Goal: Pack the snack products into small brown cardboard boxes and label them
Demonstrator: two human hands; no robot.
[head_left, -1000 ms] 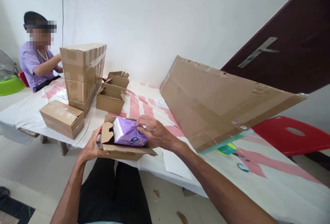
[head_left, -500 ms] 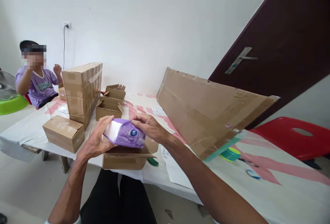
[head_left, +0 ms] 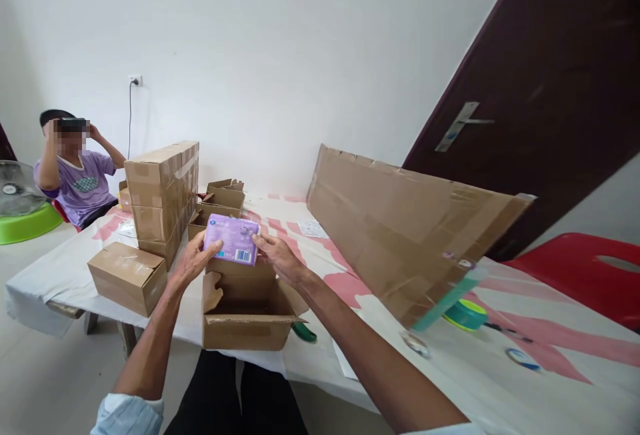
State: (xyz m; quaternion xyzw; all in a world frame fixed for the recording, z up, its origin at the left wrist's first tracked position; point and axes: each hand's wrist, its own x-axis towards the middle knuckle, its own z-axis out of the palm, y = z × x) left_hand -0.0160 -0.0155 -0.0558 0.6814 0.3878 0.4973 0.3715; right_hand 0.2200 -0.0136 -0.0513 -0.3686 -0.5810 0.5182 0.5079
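A purple plastic-wrapped pack (head_left: 231, 236) with a barcode on its lower right is held up between my two hands. What is inside the wrapper cannot be told. My left hand (head_left: 193, 261) grips its left end, thumb across the printed face. On the right end my right hand (head_left: 280, 256) pinches the edge with the thumb in front. Just below the pack, an open cardboard box (head_left: 245, 333) stands at the table's near edge, its flaps spread. A dark green object (head_left: 304, 332) lies partly hidden beside that box.
Closed cartons (head_left: 160, 185) are stacked at left, with a single closed box (head_left: 127, 275) before them. Open boxes (head_left: 225, 196) stand behind the pack. A large cardboard sheet (head_left: 405, 235) leans at right, near tape rolls (head_left: 465, 315). Another person (head_left: 83, 178) sits at far left.
The purple pack has been raised and turned, so its barcode side now faces me. More of the open box's inside shows. The other person has lifted both hands to the head.
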